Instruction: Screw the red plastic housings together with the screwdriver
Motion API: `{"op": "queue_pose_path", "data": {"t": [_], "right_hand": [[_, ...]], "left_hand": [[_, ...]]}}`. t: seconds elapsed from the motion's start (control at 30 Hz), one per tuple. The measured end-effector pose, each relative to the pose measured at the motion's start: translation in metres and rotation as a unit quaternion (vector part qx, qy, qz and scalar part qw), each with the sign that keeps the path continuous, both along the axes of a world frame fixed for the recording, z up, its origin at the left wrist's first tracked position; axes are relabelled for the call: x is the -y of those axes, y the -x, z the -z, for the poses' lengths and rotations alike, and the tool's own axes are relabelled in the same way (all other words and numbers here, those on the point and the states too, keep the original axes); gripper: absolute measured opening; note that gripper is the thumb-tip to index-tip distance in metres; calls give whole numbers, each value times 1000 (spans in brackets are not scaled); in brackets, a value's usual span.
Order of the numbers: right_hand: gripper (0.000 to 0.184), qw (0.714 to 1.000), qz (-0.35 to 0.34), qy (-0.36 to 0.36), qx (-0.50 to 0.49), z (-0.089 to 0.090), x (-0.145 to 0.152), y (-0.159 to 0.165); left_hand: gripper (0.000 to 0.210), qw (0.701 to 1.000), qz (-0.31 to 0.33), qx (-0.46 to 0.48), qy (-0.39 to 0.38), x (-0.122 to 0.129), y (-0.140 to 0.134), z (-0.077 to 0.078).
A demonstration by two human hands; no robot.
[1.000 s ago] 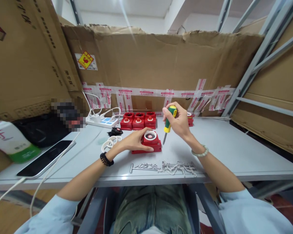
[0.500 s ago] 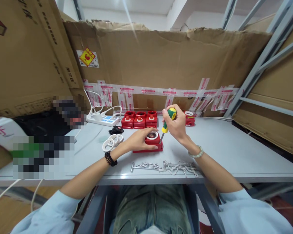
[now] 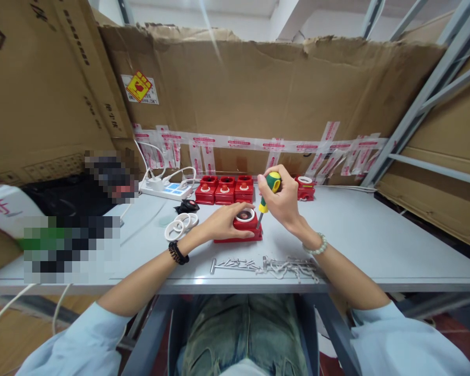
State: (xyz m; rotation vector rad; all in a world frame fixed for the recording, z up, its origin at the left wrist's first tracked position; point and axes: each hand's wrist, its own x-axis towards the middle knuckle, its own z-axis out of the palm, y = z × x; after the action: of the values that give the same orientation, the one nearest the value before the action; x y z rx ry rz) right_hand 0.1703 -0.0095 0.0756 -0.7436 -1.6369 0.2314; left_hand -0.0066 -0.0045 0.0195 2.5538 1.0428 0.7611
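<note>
My left hand (image 3: 227,223) grips a red box-shaped housing (image 3: 247,224) from its left side, thumb along the front and fingers over the back. A white ring (image 3: 245,214) with a dark round centre sits on top of the housing. In my right hand (image 3: 282,196) is a screwdriver (image 3: 273,183) with a green and yellow handle, the fingers wrapped round it. Its shaft slants down to the right end of the housing, where the tip touches or nearly touches; exactly what it meets is too small to tell.
Three red housings (image 3: 224,191) stand in a row at the back, and another red unit (image 3: 305,189) is farther right. White rings (image 3: 175,230) and a black packet (image 3: 187,207) lie left. Screws and metal rods (image 3: 235,265) with chains (image 3: 293,269) lie in front. A power strip (image 3: 166,190) is behind.
Both hands keep their hold on the housing and the screwdriver. The screwdriver handle has turned or tilted very slightly, and the whole view has shifted a little.
</note>
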Motion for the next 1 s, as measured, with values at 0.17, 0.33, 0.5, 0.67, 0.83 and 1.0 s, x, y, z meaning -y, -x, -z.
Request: {"op": "queue_pose_path", "data": {"t": [0.17,0.33,0.5,0.67,0.83,1.0], "right_hand": [[21,990,84,-55,96,-1,0,3],[36,986,137,-55,75,-3,-1,-3],[19,994,22,-54,89,-9,-1,-11],[14,980,-142,-18,141,-16,-8,-14],[26,946,-287,82,125,-20,-14,-13],[26,952,-277,100,84,-17,-10,-6]], "left_hand": [[70,1000,-6,-9,-13,-2,0,2],[71,1000,-8,-17,-4,-1,1,1],[70,1000,0,-10,3,1,0,-1],[65,1000,1,-26,-6,-1,0,-1],[67,999,5,-32,-8,-1,2,0],[54,998,-22,-21,-50,1,-3,-9]]}}
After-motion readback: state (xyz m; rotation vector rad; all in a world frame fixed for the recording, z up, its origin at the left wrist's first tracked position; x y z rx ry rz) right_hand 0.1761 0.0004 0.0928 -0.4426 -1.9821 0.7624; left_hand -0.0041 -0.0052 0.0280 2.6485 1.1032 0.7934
